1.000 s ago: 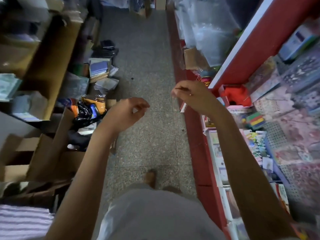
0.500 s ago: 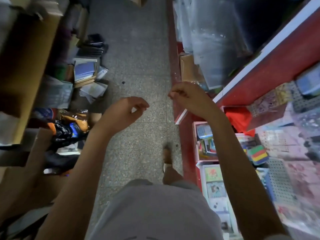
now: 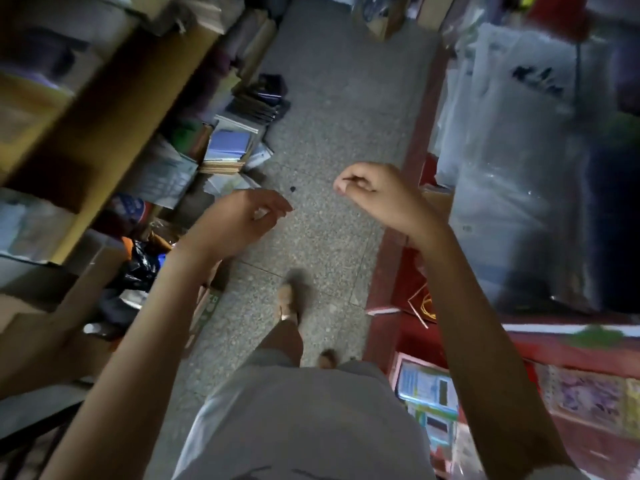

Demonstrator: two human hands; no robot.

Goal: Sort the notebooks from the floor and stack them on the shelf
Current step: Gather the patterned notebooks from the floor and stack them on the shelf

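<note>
— Blue-covered notebooks [image 3: 230, 147] are piled at the floor's [image 3: 346, 109] left edge. Any lifted?
— None. Left hand [image 3: 242, 220] loosely curled, right hand [image 3: 377, 192] curled tight, both seemingly empty. Sorting and stacking all remain, I judge.

— Where are the notebooks [image 3: 230, 147]?
— Piled on the floor [image 3: 346, 109], far left of the aisle, against the foot of the shelf [image 3: 114, 98] on my left.
— And on the right?
— A counter [image 3: 389, 244] runs along the aisle, with plastic bags [image 3: 512, 168] behind it. My foot [image 3: 289, 299] is between them, near.
</note>
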